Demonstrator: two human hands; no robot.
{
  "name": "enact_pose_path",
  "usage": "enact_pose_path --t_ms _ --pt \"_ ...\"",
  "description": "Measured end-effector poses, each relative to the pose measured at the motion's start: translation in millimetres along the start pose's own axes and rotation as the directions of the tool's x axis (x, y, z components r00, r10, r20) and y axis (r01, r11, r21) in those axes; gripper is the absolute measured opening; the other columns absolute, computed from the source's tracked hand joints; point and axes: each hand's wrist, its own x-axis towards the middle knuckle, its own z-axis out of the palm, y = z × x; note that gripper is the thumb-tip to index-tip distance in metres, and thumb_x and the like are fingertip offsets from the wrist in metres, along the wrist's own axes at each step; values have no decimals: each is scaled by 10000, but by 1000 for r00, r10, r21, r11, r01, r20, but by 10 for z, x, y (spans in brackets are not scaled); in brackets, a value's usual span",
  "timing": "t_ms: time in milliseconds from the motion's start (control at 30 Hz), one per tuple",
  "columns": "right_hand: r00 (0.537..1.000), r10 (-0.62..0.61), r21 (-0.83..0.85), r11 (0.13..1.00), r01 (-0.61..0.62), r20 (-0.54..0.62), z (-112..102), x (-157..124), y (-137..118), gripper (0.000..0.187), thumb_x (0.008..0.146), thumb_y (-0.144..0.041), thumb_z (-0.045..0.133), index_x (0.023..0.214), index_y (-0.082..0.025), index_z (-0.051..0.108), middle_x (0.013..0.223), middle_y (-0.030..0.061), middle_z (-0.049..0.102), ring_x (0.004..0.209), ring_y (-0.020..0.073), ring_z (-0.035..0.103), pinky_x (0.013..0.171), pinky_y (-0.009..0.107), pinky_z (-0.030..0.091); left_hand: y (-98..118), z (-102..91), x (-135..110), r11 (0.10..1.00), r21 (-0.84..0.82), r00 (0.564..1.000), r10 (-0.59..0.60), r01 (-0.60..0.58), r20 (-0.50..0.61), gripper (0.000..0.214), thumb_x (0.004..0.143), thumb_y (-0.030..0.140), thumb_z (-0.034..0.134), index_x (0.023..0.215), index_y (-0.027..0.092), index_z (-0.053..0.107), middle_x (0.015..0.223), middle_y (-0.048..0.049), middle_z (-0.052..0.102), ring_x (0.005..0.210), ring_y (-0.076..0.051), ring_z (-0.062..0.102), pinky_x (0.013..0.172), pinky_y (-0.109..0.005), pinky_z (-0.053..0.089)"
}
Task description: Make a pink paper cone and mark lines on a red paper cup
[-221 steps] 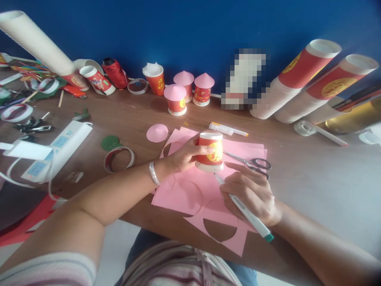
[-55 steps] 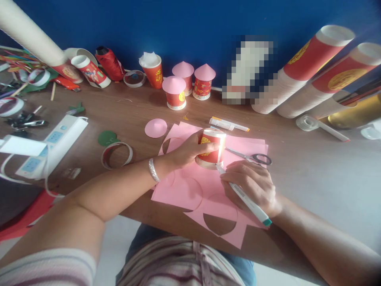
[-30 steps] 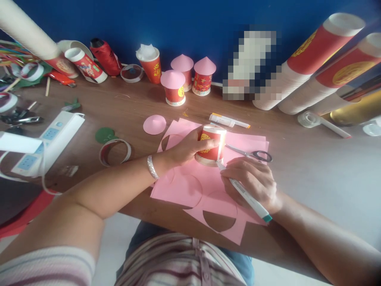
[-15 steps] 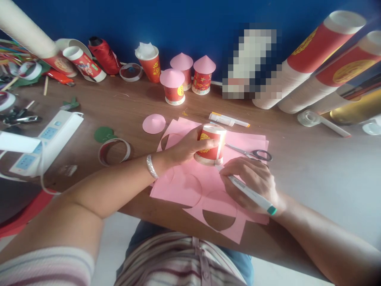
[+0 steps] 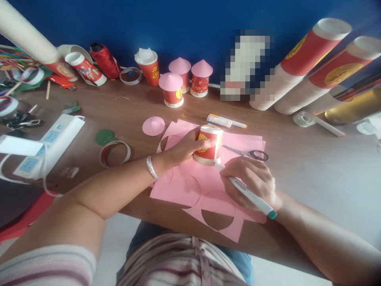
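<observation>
An upside-down red paper cup (image 5: 210, 140) with a yellow print is gripped by my left hand (image 5: 195, 143), thumb across its front. My right hand (image 5: 251, 180) is closed around a white marker (image 5: 251, 197) with a green end. The marker's tip is at the cup's pale rim; whether it touches I cannot tell. Beneath both hands lie pink paper sheets (image 5: 175, 188), some with round holes cut out. Scissors (image 5: 247, 151) rest on the paper just beyond my right hand. A pink paper cone (image 5: 153, 126) lies left of the cup.
Behind stand several cups, three with pink cone tops (image 5: 170, 82). Markers (image 5: 226, 120) lie past the paper. Tall cup stacks (image 5: 315, 49) lean at the right. A tape roll (image 5: 304, 118), a cut ring (image 5: 114, 153) and a power strip (image 5: 50, 143) sit around the table.
The view has shifted slightly. My left hand still holds the cup, and the marker in my right hand stays near the cup's rim with barely any movement.
</observation>
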Motion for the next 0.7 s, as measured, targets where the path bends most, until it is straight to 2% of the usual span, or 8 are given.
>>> enact_pose_path --t_ms 133,367,500,700 --pt "999 -49 -35 998 48 -6 20 -17 12 231 863 8 660 965 -197 632 770 -1 685 669 154 682 640 299 586 -17 -7 2 1000 -11 1000 2 -2 3 316 879 427 800 1004 180 648 906 -38 663 814 -159 647 732 -274 543" --pt "997 -79 -44 996 79 -9 14 17 12 241 868 7 683 1011 -179 630 757 -3 670 682 159 686 635 299 602 -32 -1 14 998 -57 999 41 -41 -8 295 884 405 788 1008 172 655 923 -53 679 840 -170 667 732 -277 557" --pt "998 -58 -41 998 57 -17 11 27 31 250 886 4 641 1002 -217 623 762 -15 663 668 149 668 619 291 593 -21 4 17 997 -67 999 32 -31 7 302 881 410 787 1007 169 654 925 -58 688 824 -174 676 735 -290 565" --pt "997 -73 -10 997 73 0 38 -13 55 250 874 14 632 1012 -194 643 773 3 661 668 159 657 610 305 568 -46 -17 23 998 -66 1000 22 -22 4 309 881 406 804 1022 174 655 945 -56 689 841 -173 674 741 -286 566"
